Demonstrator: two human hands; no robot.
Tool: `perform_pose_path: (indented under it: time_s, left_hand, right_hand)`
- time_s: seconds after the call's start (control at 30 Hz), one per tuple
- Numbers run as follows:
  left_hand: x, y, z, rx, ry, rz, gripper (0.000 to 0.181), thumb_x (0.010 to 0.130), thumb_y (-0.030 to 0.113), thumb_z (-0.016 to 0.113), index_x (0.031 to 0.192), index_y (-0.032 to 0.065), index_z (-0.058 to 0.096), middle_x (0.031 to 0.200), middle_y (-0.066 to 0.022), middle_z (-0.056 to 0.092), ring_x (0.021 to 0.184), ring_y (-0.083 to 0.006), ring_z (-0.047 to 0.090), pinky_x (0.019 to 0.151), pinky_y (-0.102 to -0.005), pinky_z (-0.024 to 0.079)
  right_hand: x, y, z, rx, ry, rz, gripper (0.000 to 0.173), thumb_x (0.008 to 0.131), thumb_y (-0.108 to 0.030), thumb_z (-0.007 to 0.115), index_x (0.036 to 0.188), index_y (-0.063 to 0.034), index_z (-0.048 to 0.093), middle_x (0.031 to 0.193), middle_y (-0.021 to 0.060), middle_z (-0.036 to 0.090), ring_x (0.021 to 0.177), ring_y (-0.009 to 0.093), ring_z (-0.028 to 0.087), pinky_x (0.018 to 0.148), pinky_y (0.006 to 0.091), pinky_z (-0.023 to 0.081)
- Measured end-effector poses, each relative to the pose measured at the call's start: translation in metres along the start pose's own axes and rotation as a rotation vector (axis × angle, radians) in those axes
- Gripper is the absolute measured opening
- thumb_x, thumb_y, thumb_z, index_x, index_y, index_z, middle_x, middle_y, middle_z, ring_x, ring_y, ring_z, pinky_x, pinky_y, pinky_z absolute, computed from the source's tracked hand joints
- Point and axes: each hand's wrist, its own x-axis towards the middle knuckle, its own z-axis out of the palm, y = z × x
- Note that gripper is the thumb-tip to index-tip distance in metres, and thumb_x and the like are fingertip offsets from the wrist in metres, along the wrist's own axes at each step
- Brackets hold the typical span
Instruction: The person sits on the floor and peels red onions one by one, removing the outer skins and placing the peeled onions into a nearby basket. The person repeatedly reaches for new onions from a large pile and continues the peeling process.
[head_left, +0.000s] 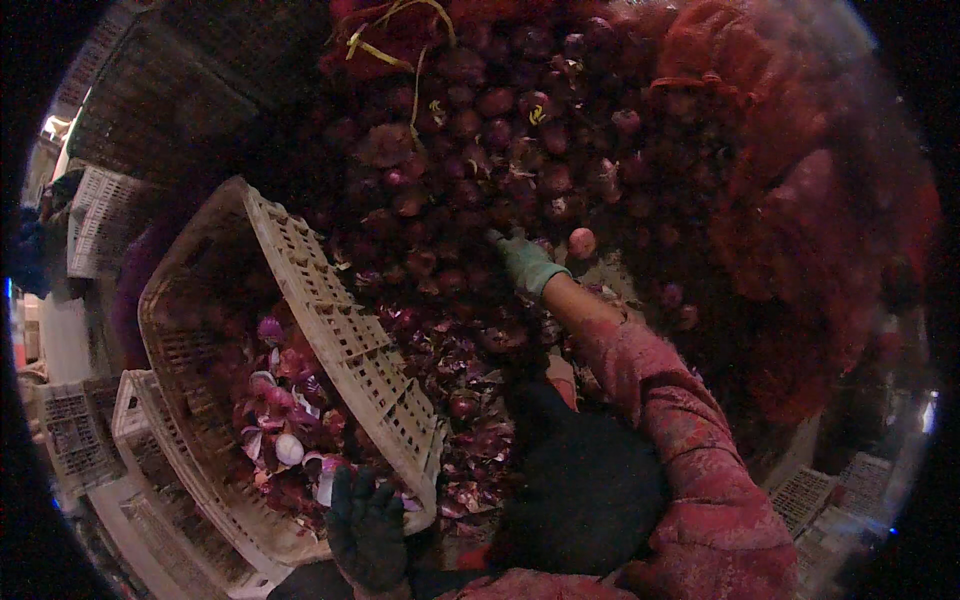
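Observation:
My right hand (526, 262), in a pale green glove, reaches into a heap of red onions (480, 135); its fingertips are dark, and whether they hold an onion cannot be told. A lighter pink onion (581, 243) lies just right of it. My left hand (367, 525), in a dark glove, is at the bottom by the near rim of a tilted plastic crate (341, 337), its fingers slightly apart and nothing seen in it. Inside the crate lie onion skins and peeled pieces (281, 397), with a whitish round piece (289, 450) among them.
Loose onion skins (472, 420) cover the floor between the crate and my dark-clothed knee (585, 480). Red mesh sacks (795, 225) stand at the right. Another crate (142, 420) sits beneath the tilted one, and more crates (112, 217) stand at the far left.

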Motion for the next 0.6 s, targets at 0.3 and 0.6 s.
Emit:
perform_pose_path:
  time_s: [0.3,0.6]
  left_hand:
    - [-0.006,-0.006,0.013,-1.057,0.082,-0.094,0.071,0.100,0.039,0.048,0.154,0.0068,0.015,0.156,-0.0171,0.022,0.141,-0.0362,0.027,0.113,-0.0499,0.031]
    - [-0.007,0.000,0.005,-0.349,0.087,-0.076,0.059,0.101,0.036,0.044,0.147,0.0032,0.030,0.142,-0.0202,0.045,0.121,-0.0353,0.053,0.100,-0.0477,0.047]
  right_hand:
    - [-0.066,0.056,0.012,0.778,-0.161,-0.204,0.046,0.089,-0.012,0.061,0.134,-0.0084,0.051,0.114,0.0141,0.065,0.101,0.019,0.062,0.080,0.0348,0.052]
    - [-0.008,0.040,0.057,0.267,0.009,-0.145,0.061,0.085,-0.020,0.067,0.139,-0.0037,0.042,0.123,0.0206,0.060,0.113,0.037,0.059,0.093,0.0421,0.047]
